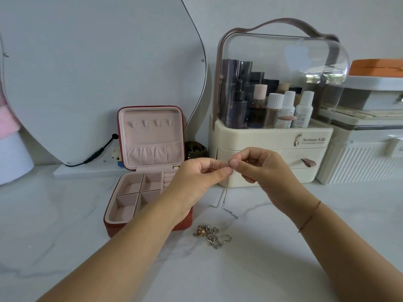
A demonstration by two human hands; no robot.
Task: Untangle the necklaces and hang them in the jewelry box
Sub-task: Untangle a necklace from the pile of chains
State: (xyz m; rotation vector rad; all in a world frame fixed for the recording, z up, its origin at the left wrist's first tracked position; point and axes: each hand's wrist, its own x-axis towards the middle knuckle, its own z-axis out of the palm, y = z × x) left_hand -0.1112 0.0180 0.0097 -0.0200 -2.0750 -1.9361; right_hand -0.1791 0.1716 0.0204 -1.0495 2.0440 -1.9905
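The red jewelry box [113,211] stands open on the marble counter, its pink lid upright with a row of small hooks [150,123] and an elastic pocket. Above the counter, my left hand [196,177] and my right hand [266,171] meet fingertip to fingertip. Both pinch the top of a thin silver necklace [224,197] that hangs down, its lower end trailing on the counter. A tangled pile of gold and silver necklaces [209,235] lies on the counter in front of the box, below my hands.
A cream cosmetics organizer [272,149] with a clear dome and bottles stands right behind my hands. White storage boxes [359,158] sit at the right. A curved mirror [87,73] with a black cable leans on the wall behind the jewelry box.
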